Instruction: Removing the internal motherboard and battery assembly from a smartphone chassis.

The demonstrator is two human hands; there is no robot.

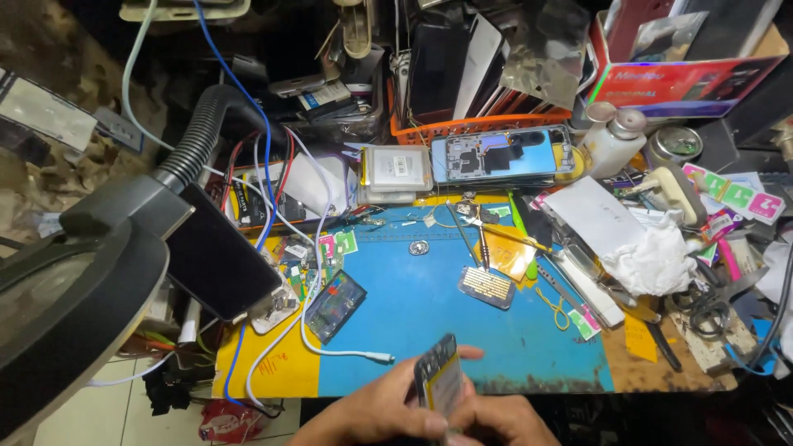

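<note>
Both of my hands meet at the bottom edge of the view over the front of a blue work mat (413,306). My left hand (372,409) and my right hand (496,421) together hold a small opened phone (438,380), tilted upright with its yellowish inner side facing me. My left thumb presses on its lower edge. A white cable end (376,357) lies on the mat just left of the phone.
A phone frame (502,154) and a battery (396,169) lie at the mat's far edge before an orange basket (462,125). A black phone (219,260) sits left beside a lamp's flexible arm (198,136). Tweezers (481,239), a metal brush (487,287) and crumpled tissue (652,260) lie on the right.
</note>
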